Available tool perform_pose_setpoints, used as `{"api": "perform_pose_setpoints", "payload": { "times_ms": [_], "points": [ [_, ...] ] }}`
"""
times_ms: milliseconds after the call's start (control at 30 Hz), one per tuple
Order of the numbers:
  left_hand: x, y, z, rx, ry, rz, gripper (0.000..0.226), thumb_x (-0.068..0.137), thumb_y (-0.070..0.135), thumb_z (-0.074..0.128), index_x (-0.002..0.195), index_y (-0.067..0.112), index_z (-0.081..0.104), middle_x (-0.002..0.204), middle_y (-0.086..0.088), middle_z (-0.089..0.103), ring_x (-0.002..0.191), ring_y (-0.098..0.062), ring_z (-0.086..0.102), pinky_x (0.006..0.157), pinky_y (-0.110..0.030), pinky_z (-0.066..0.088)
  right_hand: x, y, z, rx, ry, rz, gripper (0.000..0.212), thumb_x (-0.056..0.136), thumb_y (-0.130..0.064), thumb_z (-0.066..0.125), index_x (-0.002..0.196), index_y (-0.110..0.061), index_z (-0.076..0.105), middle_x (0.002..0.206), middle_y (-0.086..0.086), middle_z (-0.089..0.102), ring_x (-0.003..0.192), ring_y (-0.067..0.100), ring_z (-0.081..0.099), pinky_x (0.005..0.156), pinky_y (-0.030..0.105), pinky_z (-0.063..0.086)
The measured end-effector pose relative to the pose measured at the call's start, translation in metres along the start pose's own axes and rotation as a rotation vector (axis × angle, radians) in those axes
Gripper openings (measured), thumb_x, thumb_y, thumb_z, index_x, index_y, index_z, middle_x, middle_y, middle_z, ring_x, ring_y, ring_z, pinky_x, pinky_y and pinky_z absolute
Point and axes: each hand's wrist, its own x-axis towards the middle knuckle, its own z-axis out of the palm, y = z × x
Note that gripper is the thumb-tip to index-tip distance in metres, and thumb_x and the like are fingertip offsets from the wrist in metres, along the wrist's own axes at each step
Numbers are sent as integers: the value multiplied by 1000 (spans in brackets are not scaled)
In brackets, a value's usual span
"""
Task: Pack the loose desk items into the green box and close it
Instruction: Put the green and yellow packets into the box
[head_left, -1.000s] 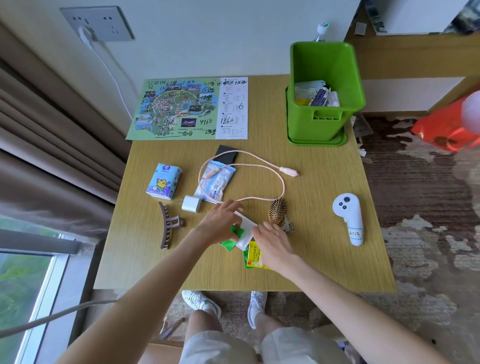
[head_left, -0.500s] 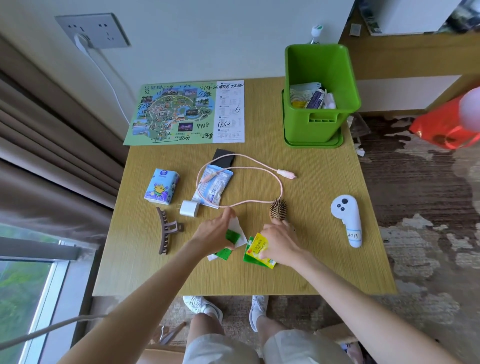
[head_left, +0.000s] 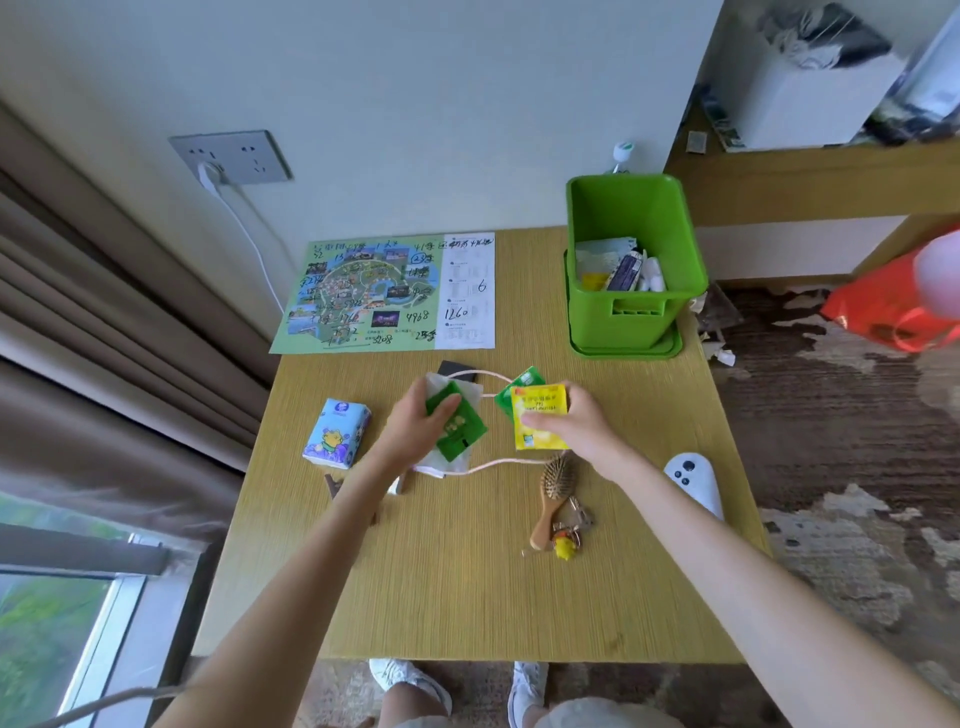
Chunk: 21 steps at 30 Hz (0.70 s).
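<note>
The green box (head_left: 636, 322) stands open at the table's back right on its lid, with several packets inside. My left hand (head_left: 415, 426) holds a green-and-white sachet (head_left: 460, 431) above the table's middle. My right hand (head_left: 582, 421) grips a yellow sachet (head_left: 537, 415) with a green one behind it. A pink cable (head_left: 498, 462) lies looped beneath both hands. A wooden hairbrush (head_left: 553, 493) and a keyring with a yellow charm (head_left: 566, 540) lie just nearer than my right hand. A blue tissue pack (head_left: 337, 439) sits left of my left hand.
A park map sheet (head_left: 384, 293) lies at the back left of the table (head_left: 467, 597). A white controller (head_left: 696, 483) rests near the right edge. A brown hair clip (head_left: 332, 486) and white charger plug (head_left: 397, 486) are partly hidden by my left forearm.
Both hands have lifted the sachets off the table and moved them away from me, toward the box. The hairbrush and keyring beneath my right hand are now uncovered.
</note>
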Motion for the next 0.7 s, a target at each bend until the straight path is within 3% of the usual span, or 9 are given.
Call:
{"api": "perform_pose_setpoints", "payload": {
  "times_ms": [100, 233, 300, 400, 500, 567, 700],
  "points": [
    [21, 36, -7, -45, 85, 68, 23, 97, 25, 56, 99, 4, 46, 90, -8, 59, 79, -22, 58, 61, -28, 49, 16, -34, -21, 70, 60, -56, 27, 82, -9, 75, 102, -14, 58, 89, -5, 67, 68, 1, 65, 50, 9, 46],
    [52, 84, -13, -57, 176, 182, 26, 94, 27, 61, 93, 8, 44, 77, 1, 54, 63, -11, 51, 48, -15, 40, 43, -75, -52, 118, 164, -160, 10, 90, -13, 68, 96, -19, 64, 89, -8, 67, 68, -6, 62, 52, 6, 45],
    [71, 105, -14, -64, 205, 218, 25, 95, 31, 59, 98, 10, 45, 79, 4, 55, 65, -9, 54, 50, -19, 43, 61, -93, -70, 90, 246, -206, 10, 95, -14, 60, 105, -12, 63, 91, -3, 65, 72, 2, 61, 52, 6, 45],
    [103, 132, -12, -63, 229, 228, 28, 100, 35, 48, 102, 7, 46, 84, -3, 58, 70, -18, 56, 58, -34, 46, 94, -114, -102, 42, 333, -190, 23, 101, -18, 48, 120, -6, 56, 101, 5, 63, 81, 18, 61, 54, 21, 50],
    [138, 150, -4, -60, 232, 211, 29, 103, 35, 39, 99, 7, 46, 78, -2, 54, 68, -21, 50, 55, -33, 37, 132, -123, -132, -46, 402, -129, 25, 100, -19, 48, 120, -4, 52, 113, 17, 63, 90, 30, 63, 63, 33, 51],
    [162, 157, 4, -61, 227, 192, 28, 103, 34, 37, 98, 8, 45, 75, 2, 51, 66, -17, 48, 52, -30, 34, 153, -123, -144, -112, 474, -105, 23, 95, -18, 56, 111, -1, 56, 106, 20, 66, 92, 35, 64, 73, 41, 52],
    [208, 163, 25, -126, 183, 125, 33, 102, 37, 39, 101, 5, 47, 78, 0, 53, 68, -17, 49, 56, -30, 37, 191, -116, -153, -155, 533, -84, 20, 88, -23, 67, 92, -7, 56, 78, 4, 58, 75, 27, 57, 61, 36, 45]
  ]
}}
